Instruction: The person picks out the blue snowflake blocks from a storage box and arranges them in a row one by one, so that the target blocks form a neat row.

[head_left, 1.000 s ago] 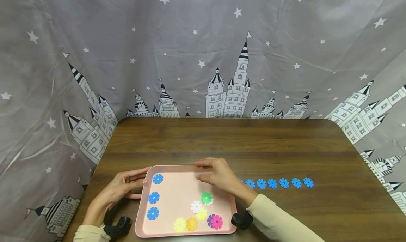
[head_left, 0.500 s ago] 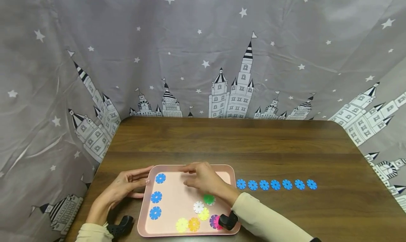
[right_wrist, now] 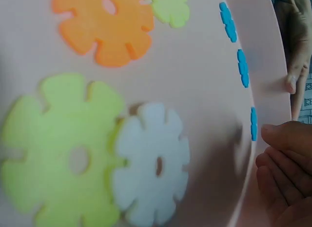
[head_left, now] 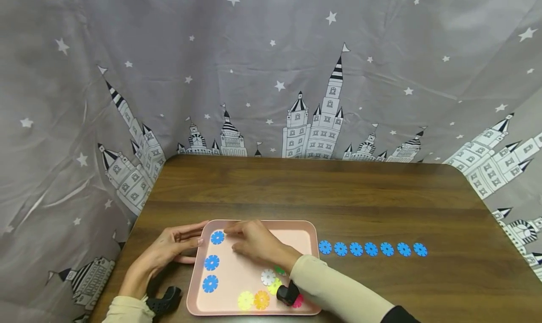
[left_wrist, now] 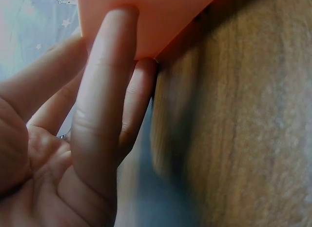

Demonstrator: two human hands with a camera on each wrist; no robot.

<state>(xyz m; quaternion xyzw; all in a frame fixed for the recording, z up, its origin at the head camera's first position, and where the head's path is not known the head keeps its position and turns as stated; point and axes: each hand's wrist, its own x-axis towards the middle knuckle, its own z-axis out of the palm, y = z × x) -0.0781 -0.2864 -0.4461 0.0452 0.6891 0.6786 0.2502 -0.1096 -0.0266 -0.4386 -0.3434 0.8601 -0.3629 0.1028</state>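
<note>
In the head view, a shallow pink tray (head_left: pixel 279 309) lies at the table's near left. My left hand (head_left: pixel 169 247) holds its left side; in the left wrist view the thumb (left_wrist: pixel 105 90) lies against the pink wall, other fingers behind and below. Three blue notched discs, at top (head_left: pixel 218 237), middle (head_left: pixel 211 262) and bottom (head_left: pixel 210 283), line the tray's left side. My right hand (head_left: pixel 258 242) reaches over the tray, fingertips right beside the top blue disc. Nothing shows between its thumb and fingers in the right wrist view.
Loose discs in the tray include a white one (head_left: pixel 268 277), a yellow one (head_left: pixel 245 300), an orange one (head_left: pixel 261 300) and a pink one (head_left: pixel 298 301). Right of the tray, several blue discs (head_left: pixel 370 249) form a row on the wooden table (head_left: pixel 322 186). A grey curtain hangs behind.
My right hand has moved left across the tray, from near its back middle to the top blue disc. My left hand stays at the tray's side. The head view has shifted slightly.
</note>
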